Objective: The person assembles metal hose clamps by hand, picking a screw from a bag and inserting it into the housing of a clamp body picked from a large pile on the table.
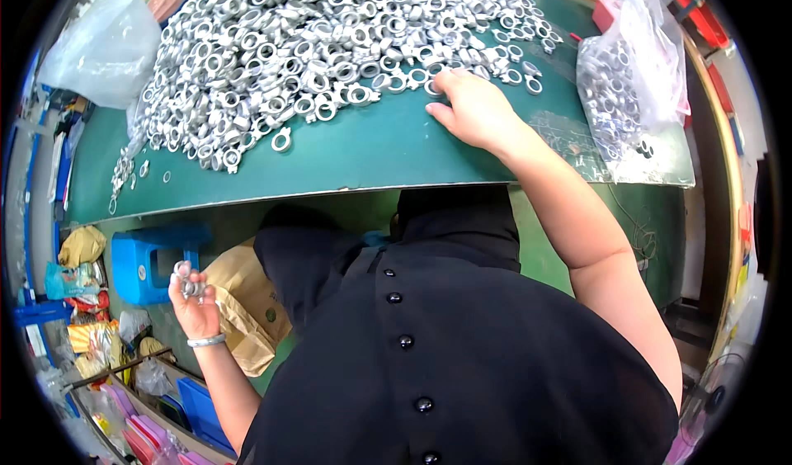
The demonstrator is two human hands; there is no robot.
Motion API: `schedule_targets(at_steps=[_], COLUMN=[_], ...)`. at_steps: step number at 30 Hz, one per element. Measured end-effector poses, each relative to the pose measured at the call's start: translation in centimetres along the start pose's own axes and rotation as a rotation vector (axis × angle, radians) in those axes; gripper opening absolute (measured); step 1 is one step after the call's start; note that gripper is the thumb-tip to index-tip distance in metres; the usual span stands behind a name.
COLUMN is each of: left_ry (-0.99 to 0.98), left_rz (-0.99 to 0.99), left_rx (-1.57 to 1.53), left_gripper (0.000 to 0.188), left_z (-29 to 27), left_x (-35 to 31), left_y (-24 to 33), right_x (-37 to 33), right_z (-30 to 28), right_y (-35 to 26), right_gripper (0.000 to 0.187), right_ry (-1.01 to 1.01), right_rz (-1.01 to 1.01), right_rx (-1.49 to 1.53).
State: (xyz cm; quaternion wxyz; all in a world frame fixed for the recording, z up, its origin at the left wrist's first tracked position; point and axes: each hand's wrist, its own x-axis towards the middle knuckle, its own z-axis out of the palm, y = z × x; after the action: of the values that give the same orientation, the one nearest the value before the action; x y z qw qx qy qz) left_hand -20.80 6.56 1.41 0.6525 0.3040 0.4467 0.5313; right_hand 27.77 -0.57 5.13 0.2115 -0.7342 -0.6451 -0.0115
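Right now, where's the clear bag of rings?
In the head view, the bag is at the right end of the table, past the ring pile and right hand.

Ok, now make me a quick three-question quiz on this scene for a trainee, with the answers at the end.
1. Which hand holds gray metal rings away from the tabletop?
2. True or false: the right hand is inside a plastic bag.
3. What colour is the tabletop? A) red B) green C) white

Key:
1. The left hand.
2. False; it is at the near edge of the ring pile.
3. B
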Motion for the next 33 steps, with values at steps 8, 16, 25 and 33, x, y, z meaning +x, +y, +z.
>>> schedule_targets(at_steps=[8, 16, 25, 33], left_ry=[0.584, 0.498, 0.621, 0.849], left_rz=[-0.168, -0.467, -0.482, 0.006], left_rx=[0.210, 0.138, 0.254, 0.551], left_gripper=[0.024, 0.040, 0.039, 0.027], left_z=[-15.7, -20.2, -24.0, -17.8], left_x=[1.3, 2.6, 4.2, 2.9], left_y=[-3.4, -12.3, -13.4, -9.1], right_x=[0.1, -1.7, -3.3, -3.9], right_z=[-0.3, -0.9, -0.5, -0.8], right_y=[-0.4, -0.9, -3.5, -4.0], right_gripper=[0.018, 0.037, 0.065, 0.071], right_ry=[-0.077, 0.093, 0.126, 0.091], right_rz=[-0.003, 0.003, -0.007, 0.096], right_rx=[-0.014, 0.690, 1.144, 1.325])
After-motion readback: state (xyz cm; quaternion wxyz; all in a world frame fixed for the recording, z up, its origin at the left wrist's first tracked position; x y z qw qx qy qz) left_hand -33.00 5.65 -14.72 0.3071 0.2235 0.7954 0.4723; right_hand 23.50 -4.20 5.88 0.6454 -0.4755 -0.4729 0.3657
